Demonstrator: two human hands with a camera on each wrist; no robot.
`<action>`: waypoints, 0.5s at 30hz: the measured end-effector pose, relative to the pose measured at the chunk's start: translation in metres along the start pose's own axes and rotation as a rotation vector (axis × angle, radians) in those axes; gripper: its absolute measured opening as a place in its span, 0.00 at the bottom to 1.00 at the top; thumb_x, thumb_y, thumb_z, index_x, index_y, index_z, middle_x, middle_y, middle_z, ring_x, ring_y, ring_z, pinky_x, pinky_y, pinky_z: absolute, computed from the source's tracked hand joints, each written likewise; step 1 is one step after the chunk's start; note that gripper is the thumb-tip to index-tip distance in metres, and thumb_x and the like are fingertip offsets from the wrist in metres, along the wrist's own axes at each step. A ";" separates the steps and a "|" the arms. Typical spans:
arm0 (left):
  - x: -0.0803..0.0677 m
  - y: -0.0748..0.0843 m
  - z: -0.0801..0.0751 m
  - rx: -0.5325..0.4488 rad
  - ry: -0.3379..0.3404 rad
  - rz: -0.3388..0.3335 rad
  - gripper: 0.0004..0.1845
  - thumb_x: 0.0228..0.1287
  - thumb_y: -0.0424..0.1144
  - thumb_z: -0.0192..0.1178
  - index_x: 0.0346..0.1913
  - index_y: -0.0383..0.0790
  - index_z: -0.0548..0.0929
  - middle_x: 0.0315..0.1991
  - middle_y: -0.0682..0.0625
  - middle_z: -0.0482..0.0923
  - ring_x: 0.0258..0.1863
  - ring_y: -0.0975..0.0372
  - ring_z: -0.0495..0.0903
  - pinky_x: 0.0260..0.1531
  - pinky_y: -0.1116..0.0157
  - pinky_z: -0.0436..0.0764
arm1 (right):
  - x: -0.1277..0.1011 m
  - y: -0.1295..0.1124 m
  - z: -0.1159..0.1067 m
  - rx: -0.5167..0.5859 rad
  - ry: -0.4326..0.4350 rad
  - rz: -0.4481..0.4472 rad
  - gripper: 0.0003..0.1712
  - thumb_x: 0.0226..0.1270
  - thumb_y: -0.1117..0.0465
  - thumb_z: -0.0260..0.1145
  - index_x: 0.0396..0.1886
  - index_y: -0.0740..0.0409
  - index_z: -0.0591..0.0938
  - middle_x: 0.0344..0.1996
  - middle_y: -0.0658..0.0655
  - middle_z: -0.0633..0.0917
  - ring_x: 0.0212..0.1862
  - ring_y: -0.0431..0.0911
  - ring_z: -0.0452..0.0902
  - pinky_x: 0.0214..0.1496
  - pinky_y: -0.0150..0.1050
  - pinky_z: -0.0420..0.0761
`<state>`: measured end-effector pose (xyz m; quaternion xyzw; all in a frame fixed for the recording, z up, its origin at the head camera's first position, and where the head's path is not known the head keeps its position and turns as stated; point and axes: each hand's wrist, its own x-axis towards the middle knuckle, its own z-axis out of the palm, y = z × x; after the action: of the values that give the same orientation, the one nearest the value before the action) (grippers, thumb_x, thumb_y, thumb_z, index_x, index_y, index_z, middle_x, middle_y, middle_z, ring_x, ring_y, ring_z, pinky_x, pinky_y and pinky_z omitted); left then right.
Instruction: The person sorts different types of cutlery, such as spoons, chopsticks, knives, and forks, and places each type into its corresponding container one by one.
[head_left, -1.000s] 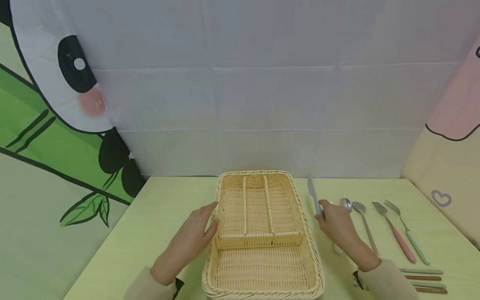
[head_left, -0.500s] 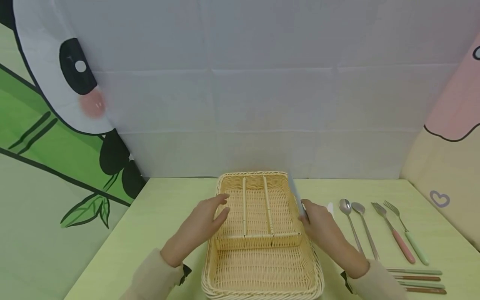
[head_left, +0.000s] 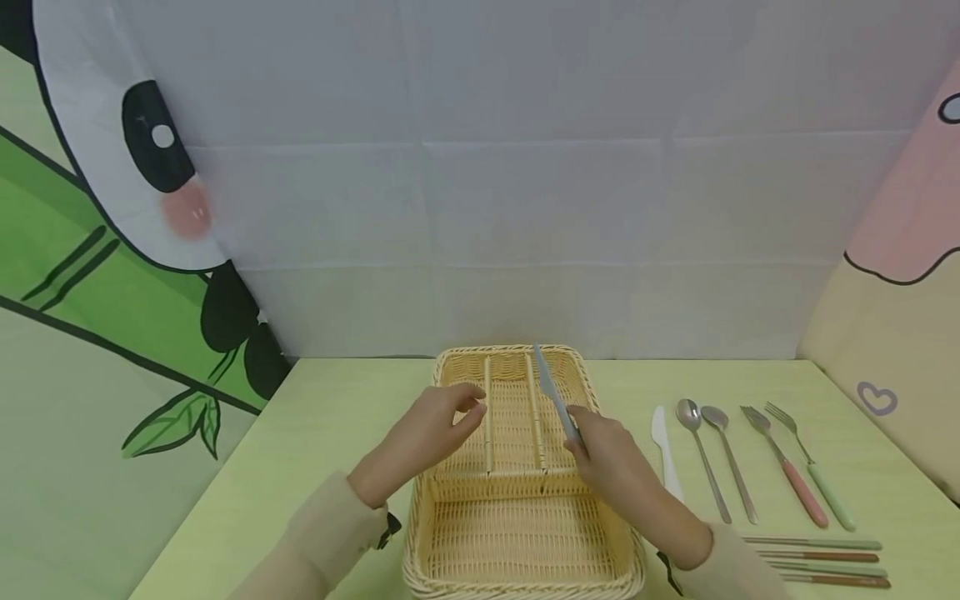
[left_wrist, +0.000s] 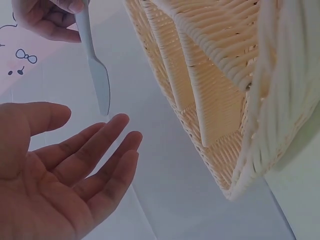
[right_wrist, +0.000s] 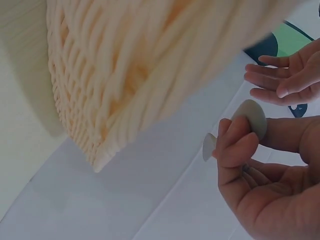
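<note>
Over the right half of the wicker basket (head_left: 525, 546), my right hand (head_left: 618, 458) pinches a grey-blue table knife (head_left: 550, 385) by its handle. The blade points away and slightly left, over the dividers of the back compartments. In the right wrist view, the rounded handle end (right_wrist: 253, 120) sticks out between thumb and fingers. My left hand (head_left: 429, 427) hovers above the basket's left compartment, holding nothing; the left wrist view shows its fingers (left_wrist: 107, 137) loosely extended, palm up in that view, near the knife tip.
Right of the basket lie a white knife (head_left: 664, 454), two metal spoons (head_left: 697, 446), a pink-handled fork (head_left: 795, 475) and a green-handled fork (head_left: 821, 479). Several chopsticks (head_left: 832, 555) lie crosswise nearer the front right. A pale cloth wall (head_left: 525, 208) rises behind the table.
The right hand has carried the knife leftward from beside the basket to above it, uncovering the white knife. The left hand has left the basket's left rim and moved right over its compartments.
</note>
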<state>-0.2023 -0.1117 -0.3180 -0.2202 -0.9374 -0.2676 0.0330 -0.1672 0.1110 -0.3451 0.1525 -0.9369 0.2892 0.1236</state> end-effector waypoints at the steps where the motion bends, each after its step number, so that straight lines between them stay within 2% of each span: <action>1: 0.001 0.001 0.000 -0.004 -0.010 0.009 0.15 0.68 0.43 0.50 0.51 0.39 0.78 0.44 0.47 0.82 0.44 0.58 0.80 0.44 0.57 0.77 | 0.000 -0.001 0.001 -0.009 0.006 -0.006 0.20 0.56 0.72 0.64 0.50 0.73 0.74 0.27 0.57 0.81 0.26 0.42 0.72 0.26 0.32 0.74; 9: 0.015 0.007 0.006 -0.013 -0.046 0.058 0.12 0.68 0.41 0.50 0.41 0.40 0.82 0.36 0.50 0.83 0.35 0.63 0.80 0.39 0.61 0.78 | -0.002 -0.010 0.009 -0.021 0.010 -0.051 0.20 0.54 0.72 0.65 0.48 0.73 0.75 0.28 0.59 0.82 0.28 0.43 0.76 0.28 0.33 0.76; 12: 0.020 0.009 0.009 -0.027 -0.061 0.061 0.13 0.68 0.42 0.49 0.37 0.40 0.83 0.29 0.52 0.81 0.24 0.65 0.76 0.30 0.65 0.76 | -0.003 -0.011 0.011 -0.013 0.010 -0.058 0.19 0.54 0.72 0.65 0.48 0.72 0.75 0.28 0.58 0.82 0.28 0.43 0.77 0.28 0.32 0.77; 15: 0.022 0.011 0.012 -0.052 -0.079 0.063 0.15 0.69 0.42 0.48 0.32 0.40 0.83 0.24 0.52 0.79 0.15 0.65 0.68 0.22 0.67 0.71 | -0.004 -0.012 0.012 -0.012 0.019 -0.074 0.19 0.53 0.73 0.65 0.47 0.72 0.76 0.28 0.58 0.83 0.29 0.43 0.78 0.28 0.32 0.77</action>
<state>-0.2167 -0.0880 -0.3189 -0.2608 -0.9234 -0.2817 -0.0015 -0.1605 0.0950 -0.3501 0.1834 -0.9311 0.2804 0.1442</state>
